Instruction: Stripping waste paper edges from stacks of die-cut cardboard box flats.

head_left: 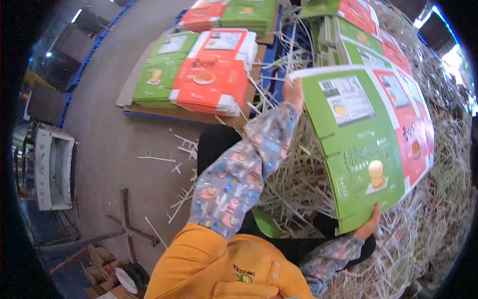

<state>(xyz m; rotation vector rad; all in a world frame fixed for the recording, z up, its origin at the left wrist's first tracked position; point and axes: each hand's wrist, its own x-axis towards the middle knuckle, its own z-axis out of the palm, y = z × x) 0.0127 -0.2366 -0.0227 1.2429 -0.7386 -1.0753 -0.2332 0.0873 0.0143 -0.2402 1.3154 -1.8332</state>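
Observation:
A printed carton sheet [348,164], green on one side and red on the other with white borders, is held up at a tilt before me. At its far left corner my left hand [293,92] is closed on the edge. My right hand [368,225] grips the near edge, with its fingers partly behind the sheet. Slots are cut along the green left edge. Whether it is one sheet or a thin stack, I cannot tell. Patterned grey sleeves [239,184] cover both forearms.
Stacks of green cartons [162,74] and red cartons [211,74] lie on brown cardboard over a blue pallet. More printed sheets [361,35] stand beyond. White trimming strips [418,239] heap up on the right. A metal cross-shaped stand [127,226] is on the floor at left.

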